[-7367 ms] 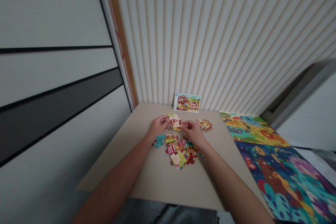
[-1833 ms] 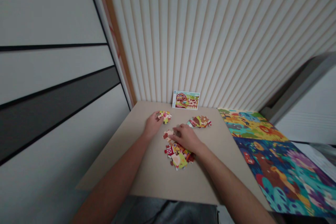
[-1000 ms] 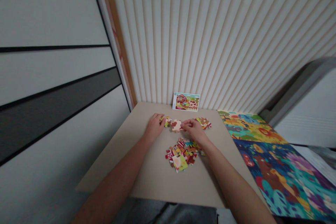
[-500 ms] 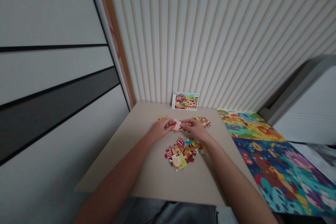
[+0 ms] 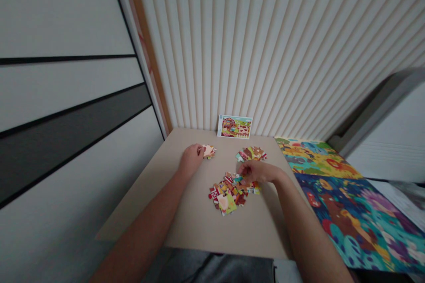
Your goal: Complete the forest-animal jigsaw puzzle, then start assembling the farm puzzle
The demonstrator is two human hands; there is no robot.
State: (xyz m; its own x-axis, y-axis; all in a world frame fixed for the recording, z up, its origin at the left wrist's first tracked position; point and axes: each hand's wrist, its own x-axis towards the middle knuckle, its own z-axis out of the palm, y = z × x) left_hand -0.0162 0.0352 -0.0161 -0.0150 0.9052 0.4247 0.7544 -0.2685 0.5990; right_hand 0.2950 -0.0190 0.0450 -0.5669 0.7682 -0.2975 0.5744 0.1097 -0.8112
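My left hand [image 5: 192,158] is at the far left of the table, its fingers closed on the edge of a pink and dark red puzzle piece [image 5: 208,151]. That piece lies over a small pile of other pieces. Above the back right of the large pile of puzzle pieces [image 5: 229,194] is my right hand [image 5: 257,171], fingers bent down and pinched; what they hold, if anything, is hidden. Another small pile of puzzle pieces [image 5: 252,154] lies just behind the right hand.
A picture card [image 5: 234,127] of a red barn and cow leans upright at the back of the beige table [image 5: 192,225], against a pleated curtain [image 5: 212,44]. Two colourful animal pictures [image 5: 315,157] lie to the right. A white panelled cabinet [image 5: 66,141] stands at left.
My hands have moved apart. The left carried the pink and red piece left to the small pile; the right came back toward me, over the large pile.
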